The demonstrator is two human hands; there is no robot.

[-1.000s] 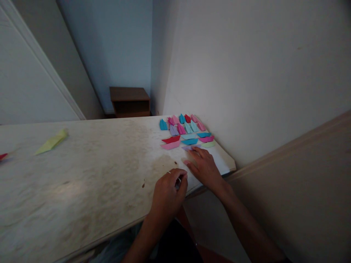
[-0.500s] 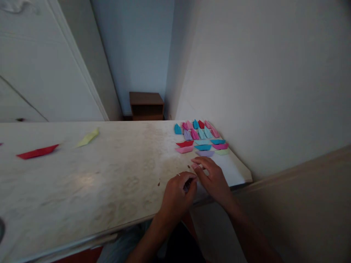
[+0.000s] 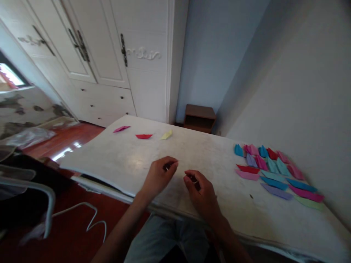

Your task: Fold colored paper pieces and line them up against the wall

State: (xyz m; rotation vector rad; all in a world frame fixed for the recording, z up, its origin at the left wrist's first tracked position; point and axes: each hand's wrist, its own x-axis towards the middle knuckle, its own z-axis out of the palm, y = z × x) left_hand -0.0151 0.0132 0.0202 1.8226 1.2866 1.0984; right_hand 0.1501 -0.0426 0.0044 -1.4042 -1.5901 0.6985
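near the front bench (image 3: 115,160) edge, left hand (image 3: 159,177) and right hand (image 3: 201,191) are curled; holding something, i cannot tell. paper boats (image 3: 270,171) at 2 o'clock look light, easily crushed; pinch a fold.

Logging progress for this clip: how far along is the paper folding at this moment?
Done: a cluster of folded paper pieces lies in rows by the wall. In hand: the left hand and right hand are both curled over the table; whether they pinch anything is unclear. Left: three pieces, pink, red and yellow, lie apart at the far edge.
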